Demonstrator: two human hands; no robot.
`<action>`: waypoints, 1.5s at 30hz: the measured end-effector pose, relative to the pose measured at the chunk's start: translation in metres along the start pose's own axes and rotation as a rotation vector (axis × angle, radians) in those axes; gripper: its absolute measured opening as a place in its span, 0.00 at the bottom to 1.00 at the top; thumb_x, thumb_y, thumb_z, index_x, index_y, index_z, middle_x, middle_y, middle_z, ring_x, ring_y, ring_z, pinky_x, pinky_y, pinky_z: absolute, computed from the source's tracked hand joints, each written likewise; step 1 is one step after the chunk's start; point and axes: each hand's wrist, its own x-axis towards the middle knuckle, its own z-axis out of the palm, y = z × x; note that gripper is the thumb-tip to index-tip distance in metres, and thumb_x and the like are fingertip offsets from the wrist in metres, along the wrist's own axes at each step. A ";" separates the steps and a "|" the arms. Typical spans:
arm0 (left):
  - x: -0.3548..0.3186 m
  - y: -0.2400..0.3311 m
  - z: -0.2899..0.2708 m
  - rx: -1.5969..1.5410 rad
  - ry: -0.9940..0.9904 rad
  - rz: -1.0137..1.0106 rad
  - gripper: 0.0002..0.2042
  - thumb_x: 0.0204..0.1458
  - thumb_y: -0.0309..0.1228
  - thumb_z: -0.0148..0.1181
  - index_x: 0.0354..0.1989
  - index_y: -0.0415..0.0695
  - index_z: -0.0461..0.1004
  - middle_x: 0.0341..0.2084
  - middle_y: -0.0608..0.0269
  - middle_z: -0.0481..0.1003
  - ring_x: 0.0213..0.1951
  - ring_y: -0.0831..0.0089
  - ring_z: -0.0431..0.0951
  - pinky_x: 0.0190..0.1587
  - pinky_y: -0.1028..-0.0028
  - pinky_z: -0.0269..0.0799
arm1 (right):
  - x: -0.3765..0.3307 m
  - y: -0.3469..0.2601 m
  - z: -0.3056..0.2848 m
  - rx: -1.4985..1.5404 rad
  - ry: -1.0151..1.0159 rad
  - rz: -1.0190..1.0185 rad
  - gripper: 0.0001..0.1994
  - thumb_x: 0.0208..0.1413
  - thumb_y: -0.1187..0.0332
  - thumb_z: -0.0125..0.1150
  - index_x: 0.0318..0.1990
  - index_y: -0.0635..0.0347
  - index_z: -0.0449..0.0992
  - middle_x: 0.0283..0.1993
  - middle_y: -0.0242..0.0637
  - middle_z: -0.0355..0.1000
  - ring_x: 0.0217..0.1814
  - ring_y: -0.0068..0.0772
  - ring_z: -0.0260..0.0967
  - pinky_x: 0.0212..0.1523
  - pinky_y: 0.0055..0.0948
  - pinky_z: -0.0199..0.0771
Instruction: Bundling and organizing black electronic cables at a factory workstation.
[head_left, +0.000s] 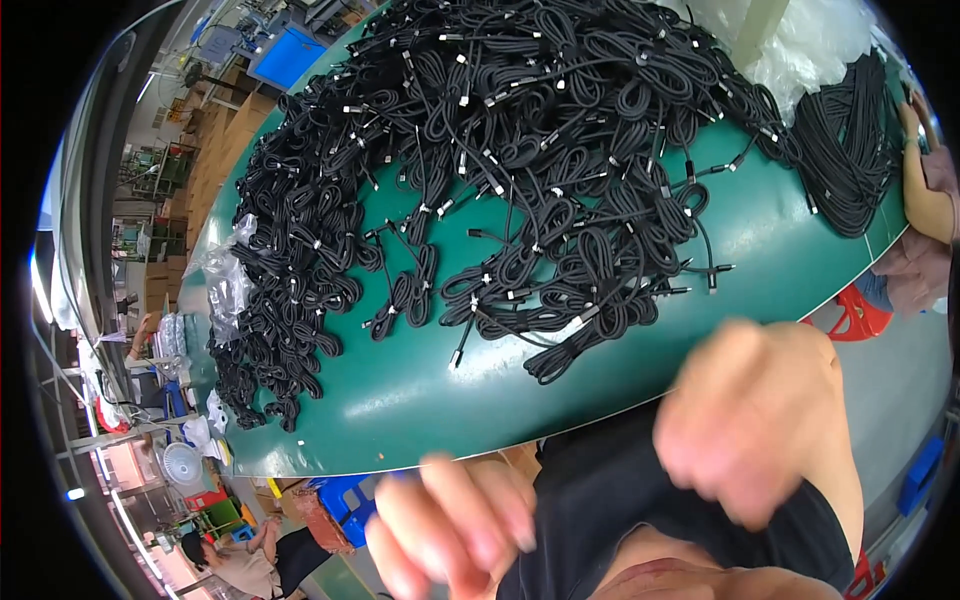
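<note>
My left hand [450,525] is raised at the lower middle, before the table's near edge. Its fingers curl inward toward my body, and whatever they may hold is hidden. Farther right and higher, my right hand [735,425] is bent into a loose fist, smeared by motion; nothing can be made out in it. Both hands are apart from the cables. Nearest to them on the green table [400,420] lies a coiled black cable [565,355], at the front of a big heap of bundled black cables [560,130] with silvery plug ends.
More cable bundles [290,270] run down the left side beside a clear plastic bag [228,285]. Long black cables [850,150] lie at the far right, next to clear plastic sheeting [810,50]. Another person's arm [930,190] rests there. A red stool [855,315] stands beyond the edge.
</note>
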 end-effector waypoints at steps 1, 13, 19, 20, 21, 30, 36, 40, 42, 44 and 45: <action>0.004 -0.009 0.017 -0.124 -0.112 0.102 0.12 0.45 0.21 0.57 0.38 0.46 0.67 0.40 0.60 0.64 0.38 0.68 0.66 0.32 0.72 0.68 | 0.009 -0.019 0.008 0.112 -0.009 -0.008 0.02 0.47 0.80 0.57 0.25 0.66 0.73 0.37 0.43 0.68 0.38 0.40 0.69 0.34 0.32 0.77; -0.009 0.003 0.034 -0.157 -0.138 -0.223 0.03 0.51 0.30 0.55 0.31 0.47 0.74 0.34 0.63 0.69 0.35 0.68 0.66 0.35 0.74 0.67 | -0.012 -0.031 0.025 0.472 0.007 -0.045 0.03 0.42 0.84 0.59 0.26 0.70 0.73 0.38 0.46 0.66 0.38 0.41 0.63 0.39 0.32 0.76; -0.026 0.010 0.023 -0.034 -0.051 -0.081 0.07 0.52 0.29 0.52 0.24 0.42 0.72 0.28 0.62 0.68 0.27 0.71 0.62 0.28 0.76 0.64 | -0.021 -0.021 0.026 0.294 -0.001 -0.225 0.03 0.42 0.83 0.59 0.27 0.71 0.72 0.38 0.46 0.64 0.38 0.41 0.63 0.37 0.31 0.78; -0.031 0.011 0.018 -0.026 -0.048 -0.076 0.07 0.52 0.29 0.52 0.24 0.42 0.72 0.28 0.62 0.68 0.27 0.71 0.62 0.28 0.76 0.64 | -0.025 -0.017 0.024 0.304 -0.003 -0.222 0.03 0.42 0.83 0.59 0.27 0.71 0.72 0.38 0.46 0.64 0.38 0.41 0.63 0.37 0.31 0.78; -0.034 0.007 0.013 -0.073 -0.088 -0.075 0.07 0.52 0.31 0.52 0.28 0.42 0.73 0.31 0.61 0.68 0.30 0.69 0.64 0.30 0.75 0.65 | -0.027 -0.017 0.021 0.269 -0.067 -0.236 0.05 0.42 0.82 0.60 0.28 0.71 0.71 0.38 0.46 0.64 0.38 0.41 0.63 0.36 0.31 0.78; -0.001 0.010 -0.012 0.202 -0.284 -0.289 0.13 0.52 0.32 0.52 0.44 0.43 0.60 0.47 0.58 0.61 0.47 0.65 0.62 0.44 0.64 0.62 | 0.005 -0.001 0.020 0.025 0.191 0.014 0.15 0.58 0.56 0.47 0.40 0.58 0.71 0.47 0.48 0.64 0.42 0.43 0.66 0.45 0.41 0.67; 0.043 -0.020 0.054 -0.040 -0.049 0.138 0.31 0.56 0.37 0.44 0.64 0.42 0.39 0.65 0.52 0.38 0.65 0.60 0.42 0.64 0.58 0.41 | 0.054 -0.026 0.062 0.317 0.753 0.041 0.21 0.59 0.49 0.40 0.48 0.54 0.65 0.52 0.43 0.61 0.43 0.42 0.63 0.47 0.43 0.60; 0.036 -0.027 0.057 0.032 -0.059 0.143 0.32 0.56 0.37 0.45 0.64 0.42 0.39 0.64 0.51 0.39 0.64 0.60 0.44 0.63 0.58 0.43 | 0.056 -0.018 0.039 0.320 0.536 0.039 0.21 0.59 0.50 0.40 0.48 0.56 0.65 0.53 0.45 0.60 0.45 0.44 0.62 0.48 0.44 0.59; 0.028 -0.027 0.046 0.090 -0.039 0.131 0.32 0.56 0.38 0.45 0.64 0.42 0.39 0.64 0.50 0.40 0.64 0.60 0.45 0.63 0.58 0.44 | 0.026 -0.026 0.039 0.330 0.449 0.064 0.21 0.59 0.50 0.40 0.48 0.57 0.65 0.53 0.46 0.60 0.46 0.45 0.62 0.49 0.45 0.58; 0.022 -0.031 0.043 0.130 -0.029 0.099 0.32 0.55 0.38 0.46 0.64 0.42 0.39 0.64 0.49 0.40 0.64 0.60 0.45 0.62 0.58 0.45 | 0.018 -0.024 0.037 0.322 0.375 0.072 0.21 0.59 0.51 0.40 0.49 0.58 0.65 0.54 0.47 0.60 0.47 0.46 0.61 0.50 0.46 0.58; 0.020 -0.030 0.039 0.162 -0.022 0.101 0.32 0.55 0.38 0.46 0.64 0.42 0.39 0.64 0.49 0.41 0.64 0.60 0.46 0.62 0.58 0.45 | -0.021 -0.059 0.021 0.334 0.324 0.082 0.21 0.59 0.51 0.40 0.49 0.58 0.65 0.54 0.48 0.60 0.48 0.47 0.61 0.51 0.46 0.58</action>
